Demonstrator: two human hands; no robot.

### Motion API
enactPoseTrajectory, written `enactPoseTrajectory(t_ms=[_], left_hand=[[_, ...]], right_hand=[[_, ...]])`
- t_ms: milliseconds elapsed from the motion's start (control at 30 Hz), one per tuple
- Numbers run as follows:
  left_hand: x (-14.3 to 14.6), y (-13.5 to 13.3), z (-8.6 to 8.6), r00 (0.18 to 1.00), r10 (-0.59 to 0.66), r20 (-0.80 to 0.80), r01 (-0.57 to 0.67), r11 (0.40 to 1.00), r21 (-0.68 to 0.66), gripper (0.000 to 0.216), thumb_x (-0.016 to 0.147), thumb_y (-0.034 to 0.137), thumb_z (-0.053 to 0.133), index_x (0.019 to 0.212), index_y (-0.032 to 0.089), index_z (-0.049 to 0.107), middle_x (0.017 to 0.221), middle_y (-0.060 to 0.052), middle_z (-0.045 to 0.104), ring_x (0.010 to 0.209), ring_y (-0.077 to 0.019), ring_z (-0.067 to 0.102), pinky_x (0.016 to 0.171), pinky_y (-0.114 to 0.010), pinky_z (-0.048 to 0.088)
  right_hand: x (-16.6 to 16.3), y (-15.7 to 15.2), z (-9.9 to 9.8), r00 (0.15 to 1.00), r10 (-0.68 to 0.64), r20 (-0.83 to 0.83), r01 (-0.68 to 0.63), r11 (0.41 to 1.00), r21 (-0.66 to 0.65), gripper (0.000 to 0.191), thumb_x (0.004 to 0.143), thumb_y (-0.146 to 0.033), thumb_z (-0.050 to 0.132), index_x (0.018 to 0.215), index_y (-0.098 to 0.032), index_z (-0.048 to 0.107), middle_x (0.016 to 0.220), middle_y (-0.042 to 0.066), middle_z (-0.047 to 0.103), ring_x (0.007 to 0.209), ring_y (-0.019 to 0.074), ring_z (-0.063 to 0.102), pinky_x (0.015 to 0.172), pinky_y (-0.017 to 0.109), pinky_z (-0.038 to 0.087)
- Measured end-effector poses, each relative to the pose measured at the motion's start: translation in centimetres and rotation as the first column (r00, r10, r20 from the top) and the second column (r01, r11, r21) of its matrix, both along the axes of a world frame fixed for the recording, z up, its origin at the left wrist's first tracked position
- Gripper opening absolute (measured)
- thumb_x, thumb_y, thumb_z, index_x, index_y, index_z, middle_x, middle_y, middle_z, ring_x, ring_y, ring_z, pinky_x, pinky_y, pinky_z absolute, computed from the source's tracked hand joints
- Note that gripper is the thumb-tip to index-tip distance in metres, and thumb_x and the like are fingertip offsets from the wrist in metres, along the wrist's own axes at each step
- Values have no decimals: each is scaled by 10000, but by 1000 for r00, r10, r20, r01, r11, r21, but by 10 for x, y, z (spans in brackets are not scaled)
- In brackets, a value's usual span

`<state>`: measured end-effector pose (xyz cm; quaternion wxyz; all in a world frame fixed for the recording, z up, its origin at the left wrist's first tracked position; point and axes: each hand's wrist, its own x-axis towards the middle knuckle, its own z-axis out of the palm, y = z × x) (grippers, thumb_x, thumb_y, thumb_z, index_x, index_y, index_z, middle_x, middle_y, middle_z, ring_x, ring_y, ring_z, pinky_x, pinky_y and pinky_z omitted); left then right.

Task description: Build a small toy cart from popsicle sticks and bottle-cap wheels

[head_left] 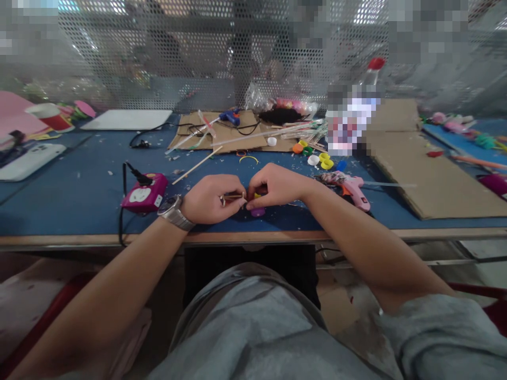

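Observation:
Fingers closed, my left hand [214,198] grips thin wooden sticks [233,197] close to the table's front edge. A wristwatch [175,212] is on that wrist. My right hand [271,184] meets it fingertip to fingertip, pinching at the right end of the sticks. What exactly lies between the right fingertips is too small to make out. A purple cap [257,211] shows just below the right fingers, with a bit of yellow above it; whether the hand touches it I cannot tell. Left of the hands, a long wooden stick [197,165] lies slanted on the blue tabletop [95,169].
A pink glue gun [354,191] lies right of my right forearm. On the left stands a magenta power socket box [146,193] with a black plug. Behind are bottle caps [325,161], a blue glue gun [230,116] on cardboard [245,138], and a red-capped bottle [356,119].

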<state>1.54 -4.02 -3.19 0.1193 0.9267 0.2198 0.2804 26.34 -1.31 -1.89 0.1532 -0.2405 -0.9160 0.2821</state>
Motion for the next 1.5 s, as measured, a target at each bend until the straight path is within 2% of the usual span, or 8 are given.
enactPoseTrajectory(t_ms=[700, 1000, 1500], left_hand=[[-2, 0, 1, 1000, -18, -10, 17, 1000, -18, 94, 929, 197, 621, 938, 197, 715, 825, -39, 728, 723, -180, 651, 713, -301, 491], [-2, 0, 0, 1000, -18, -6, 18, 1000, -16, 93, 948, 242, 628, 937, 208, 714, 824, -46, 737, 733, -188, 664, 711, -302, 494], [-4, 1, -1, 1000, -11, 1, 11, 1000, -25, 98, 942, 224, 612, 952, 191, 704, 829, -45, 723, 725, -184, 656, 711, -305, 496]], right_hand=[[-1, 1, -4, 999, -16, -30, 16, 1000, 2, 261, 883, -402, 783, 864, -152, 857, 606, -52, 567, 570, 97, 478, 611, 267, 316], [-1, 2, -5, 1000, -7, -30, 6, 1000, -7, 269, 894, -415, 787, 879, -153, 847, 608, -55, 565, 577, 97, 468, 611, 273, 313], [0, 2, -5, 999, 10, -34, -9, 1000, 6, 285, 910, -418, 768, 885, -144, 839, 623, -46, 590, 581, 99, 475, 617, 269, 317]])
